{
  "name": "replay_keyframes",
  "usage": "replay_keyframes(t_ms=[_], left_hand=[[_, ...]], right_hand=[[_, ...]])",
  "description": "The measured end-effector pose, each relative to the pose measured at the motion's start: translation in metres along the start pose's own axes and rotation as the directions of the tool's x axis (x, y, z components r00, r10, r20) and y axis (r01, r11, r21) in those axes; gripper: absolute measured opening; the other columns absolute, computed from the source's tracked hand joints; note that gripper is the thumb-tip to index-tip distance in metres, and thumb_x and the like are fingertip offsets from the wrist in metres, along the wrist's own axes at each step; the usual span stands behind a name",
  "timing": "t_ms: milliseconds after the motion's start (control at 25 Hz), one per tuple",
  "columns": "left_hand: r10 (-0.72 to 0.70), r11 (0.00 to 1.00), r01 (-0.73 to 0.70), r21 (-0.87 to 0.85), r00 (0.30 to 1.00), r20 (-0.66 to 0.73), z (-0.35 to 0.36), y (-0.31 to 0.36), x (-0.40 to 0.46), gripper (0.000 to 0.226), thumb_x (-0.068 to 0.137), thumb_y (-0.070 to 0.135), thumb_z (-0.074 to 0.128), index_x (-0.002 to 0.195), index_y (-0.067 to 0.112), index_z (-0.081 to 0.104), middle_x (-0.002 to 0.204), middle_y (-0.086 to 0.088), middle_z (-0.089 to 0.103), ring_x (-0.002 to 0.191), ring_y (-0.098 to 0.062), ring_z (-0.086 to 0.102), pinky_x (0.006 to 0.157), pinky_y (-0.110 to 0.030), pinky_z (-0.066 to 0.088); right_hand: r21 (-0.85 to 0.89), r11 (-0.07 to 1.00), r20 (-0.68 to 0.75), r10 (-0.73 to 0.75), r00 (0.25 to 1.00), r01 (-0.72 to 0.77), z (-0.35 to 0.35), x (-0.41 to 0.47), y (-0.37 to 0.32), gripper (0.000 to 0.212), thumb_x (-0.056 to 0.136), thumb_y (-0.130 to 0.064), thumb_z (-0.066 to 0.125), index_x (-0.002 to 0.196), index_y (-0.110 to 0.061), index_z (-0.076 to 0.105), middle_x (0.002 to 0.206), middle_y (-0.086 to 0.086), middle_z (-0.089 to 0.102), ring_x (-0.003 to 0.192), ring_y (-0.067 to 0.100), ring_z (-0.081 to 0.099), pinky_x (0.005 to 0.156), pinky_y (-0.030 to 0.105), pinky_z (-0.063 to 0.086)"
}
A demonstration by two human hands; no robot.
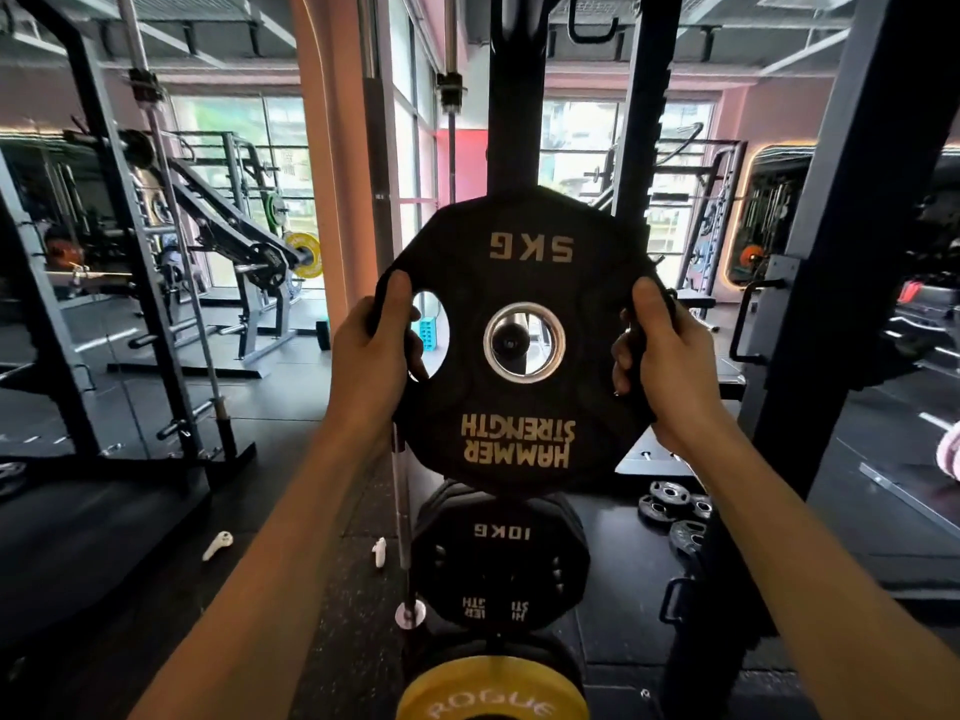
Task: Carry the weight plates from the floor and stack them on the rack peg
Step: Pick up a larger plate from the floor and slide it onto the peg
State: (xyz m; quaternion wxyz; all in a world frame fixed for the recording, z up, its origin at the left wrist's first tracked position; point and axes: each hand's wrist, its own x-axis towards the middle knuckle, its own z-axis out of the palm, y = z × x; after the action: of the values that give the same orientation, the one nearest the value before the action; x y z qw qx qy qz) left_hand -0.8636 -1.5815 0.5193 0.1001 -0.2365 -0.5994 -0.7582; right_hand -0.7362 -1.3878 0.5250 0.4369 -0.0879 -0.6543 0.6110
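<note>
Head view looked down two bare forearms at a black 5 kg plate (519, 340) held upright at chest height, its face toward the camera and its lettering upside down. The left hand (371, 356) was clamped on the plate's left edge, thumb hooked through the open grip slot there; the right hand (662, 366) was clamped on the right edge, thumb on the face and fingers wrapped behind. Through the steel-ringed centre hole, the dark rounded end of the rack peg (511, 343) showed, lined up with the bore but sitting a little left of centre. Whether the plate had started onto the peg could not be told from this angle. Below, a 10 kg plate (498, 558) already hung on a lower peg of the same black upright (517, 96), with a yellow plate (493, 691) beneath that. Several small plates (672, 504) lay on the floor to the right, near the rack's foot.

The plate looked rigid and rubber-coated, so it would likely give a sure, non-slip hold; at its marked weight it should be light enough for two hands to steer precisely. The grip slots and rim were the sensible places to hold. The metal sleeve would probably bind if the plate went on tilted, so keeping it square to the peg mattered, with fingers kept clear of the back face as it slid home
</note>
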Motion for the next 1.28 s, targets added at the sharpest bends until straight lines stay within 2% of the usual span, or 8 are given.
replay_keyframes(t_ms=[240, 400, 560, 720, 920, 1080, 1200, 1280], left_hand=[[-0.046, 0.999, 0.044, 0.027, 0.997, 0.056, 0.011, -0.047, 0.045, 0.049, 0.087, 0.066, 0.05, 0.076, 0.02, 0.059, 0.056, 0.003, 0.052, 0.056, -0.016, 0.051, 0.065, -0.037, 0.041], [-0.08, 0.996, 0.077, 0.05, 0.995, 0.054, 0.022, -0.071, 0.064, 0.048, 0.09, 0.063, 0.048, 0.077, 0.018, 0.059, 0.056, -0.002, 0.051, 0.054, -0.017, 0.052, 0.058, -0.032, 0.045], [-0.008, 0.997, 0.005, 0.075, 0.999, 0.034, 0.035, -0.092, 0.081, 0.042, 0.097, 0.051, 0.045, 0.081, 0.014, 0.056, 0.057, -0.006, 0.051, 0.05, -0.015, 0.05, 0.048, -0.022, 0.042], [0.039, 0.994, -0.045, 0.095, 0.997, 0.068, 0.045, -0.109, 0.105, 0.035, 0.1, 0.041, 0.044, 0.094, 0.008, 0.055, 0.067, -0.002, 0.054, 0.056, -0.003, 0.054, 0.055, -0.014, 0.045], [0.032, 0.996, -0.043, 0.077, 0.99, 0.138, 0.057, -0.136, 0.137, 0.026, 0.103, 0.031, 0.041, 0.116, 0.011, 0.05, 0.085, 0.006, 0.055, 0.065, 0.015, 0.056, 0.064, -0.003, 0.045], [0.035, 0.994, -0.049, 0.1, 0.989, 0.144, 0.066, -0.151, 0.162, 0.026, 0.103, 0.032, 0.041, 0.116, 0.012, 0.049, 0.086, 0.005, 0.054, 0.066, 0.013, 0.056, 0.065, -0.006, 0.045], [0.038, 0.996, -0.05, 0.078, 0.988, 0.15, 0.073, -0.159, 0.177, 0.019, 0.103, 0.033, 0.043, 0.107, 0.015, 0.049, 0.077, 0.001, 0.052, 0.06, 0.002, 0.054, 0.06, -0.014, 0.046], [0.032, 0.994, -0.048, 0.1, 0.988, 0.153, 0.077, -0.164, 0.185, 0.021, 0.103, 0.033, 0.042, 0.109, 0.014, 0.049, 0.079, 0.001, 0.052, 0.062, 0.004, 0.054, 0.059, -0.009, 0.045]], right_hand=[[-0.049, 0.998, -0.042, 0.036, 0.998, -0.038, 0.015, 0.042, 0.041, 0.044, 0.096, -0.051, 0.051, 0.089, -0.008, 0.05, 0.051, 0.003, 0.046, 0.039, 0.017, 0.043, 0.042, 0.026, 0.038], [-0.083, 0.994, -0.07, 0.059, 0.996, -0.064, 0.02, 0.066, 0.072, 0.046, 0.095, -0.054, 0.051, 0.089, -0.009, 0.049, 0.051, 0.003, 0.048, 0.039, 0.018, 0.044, 0.044, 0.027, 0.04], [-0.103, 0.992, -0.084, 0.065, 0.994, -0.074, 0.021, 0.089, 0.094, 0.05, 0.094, -0.059, 0.047, 0.087, -0.01, 0.05, 0.051, 0.003, 0.049, 0.041, 0.019, 0.046, 0.046, 0.03, 0.043], [-0.117, 0.993, -0.071, 0.024, 0.997, -0.032, 0.027, 0.115, 0.111, 0.05, 0.096, -0.057, 0.043, 0.081, -0.01, 0.048, 0.05, 0.004, 0.048, 0.043, 0.019, 0.047, 0.048, 0.03, 0.045], [-0.133, 0.991, -0.05, 0.006, 0.999, -0.013, 0.034, 0.155, 0.132, 0.043, 0.099, -0.053, 0.042, 0.079, -0.015, 0.048, 0.057, 0.006, 0.048, 0.048, 0.02, 0.047, 0.05, 0.03, 0.046], [-0.13, 0.991, -0.022, 0.023, 1.0, -0.025, 0.038, 0.183, 0.146, 0.041, 0.099, -0.052, 0.041, 0.079, -0.018, 0.048, 0.059, 0.005, 0.047, 0.051, 0.019, 0.047, 0.053, 0.032, 0.046], [-0.109, 0.993, -0.029, 0.039, 0.999, -0.042, 0.041, 0.198, 0.156, 0.042, 0.098, -0.054, 0.043, 0.079, -0.018, 0.049, 0.054, -0.003, 0.047, 0.051, 0.016, 0.046, 0.056, 0.035, 0.044], [-0.109, 0.993, -0.038, 0.049, 0.998, -0.053, 0.043, 0.206, 0.161, 0.041, 0.098, -0.054, 0.042, 0.08, -0.018, 0.049, 0.052, -0.005, 0.047, 0.051, 0.016, 0.046, 0.055, 0.034, 0.044]])
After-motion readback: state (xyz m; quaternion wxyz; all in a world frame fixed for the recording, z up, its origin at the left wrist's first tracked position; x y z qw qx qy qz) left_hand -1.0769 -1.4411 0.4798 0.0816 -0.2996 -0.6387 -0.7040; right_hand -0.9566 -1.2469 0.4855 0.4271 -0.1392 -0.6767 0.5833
